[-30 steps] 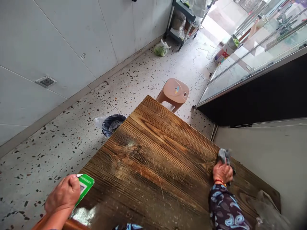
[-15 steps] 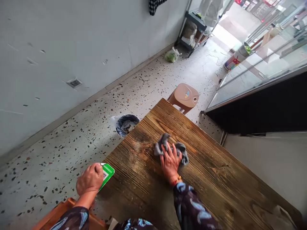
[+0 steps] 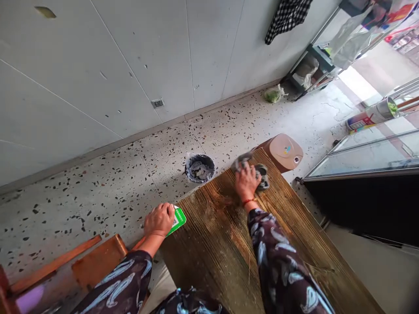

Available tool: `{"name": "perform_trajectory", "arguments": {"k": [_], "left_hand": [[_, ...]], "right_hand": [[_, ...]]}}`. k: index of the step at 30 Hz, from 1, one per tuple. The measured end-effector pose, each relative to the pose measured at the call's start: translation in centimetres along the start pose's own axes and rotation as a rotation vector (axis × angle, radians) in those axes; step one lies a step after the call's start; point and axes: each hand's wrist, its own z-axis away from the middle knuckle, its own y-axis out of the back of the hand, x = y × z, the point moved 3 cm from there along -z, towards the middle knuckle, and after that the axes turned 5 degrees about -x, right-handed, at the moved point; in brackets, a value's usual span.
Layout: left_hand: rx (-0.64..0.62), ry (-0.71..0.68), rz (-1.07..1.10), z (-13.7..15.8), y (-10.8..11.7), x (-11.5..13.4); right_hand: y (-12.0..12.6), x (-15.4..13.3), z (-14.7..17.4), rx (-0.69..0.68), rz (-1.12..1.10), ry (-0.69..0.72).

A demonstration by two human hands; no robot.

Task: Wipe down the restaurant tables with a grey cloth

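Observation:
My right hand (image 3: 246,182) presses a grey cloth (image 3: 262,176) down on the wooden table (image 3: 222,253), close to its far end. The cloth bunches out on both sides of the fingers and blurs at its left part. At the table's left edge, my left hand (image 3: 159,219) is closed around a green card with a QR code (image 3: 178,220). Part of the card is hidden under the fingers.
A lined trash bin (image 3: 199,169) stands on the speckled floor left of the table. Beyond the far end is a brown plastic stool (image 3: 284,151). Wooden chair parts (image 3: 98,259) are at lower left, a glass-topped counter (image 3: 366,157) at right. A bagged vegetable (image 3: 274,93) lies by the wall.
My right hand has slid the cloth forward to the table's far end. The view has shifted, with more wall and chair showing. My left hand still grips the green card.

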Motion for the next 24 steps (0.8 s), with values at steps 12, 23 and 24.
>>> {"name": "perform_trajectory", "arguments": {"k": [12,23,24], "left_hand": [[0.074,0.01,0.086,1.4,0.3,-0.2],[0.072,0.005,0.106,1.1,-0.6,-0.2],[0.073,0.003,0.104,1.0,-0.6,-0.2]], "right_hand": [[-0.9,-5.9,25.8,-0.398,-0.679,0.371],[4.3,6.7,12.3,0.155,-0.479,0.08],[3.5,5.3,12.7,0.138,-0.415,0.129]]}}
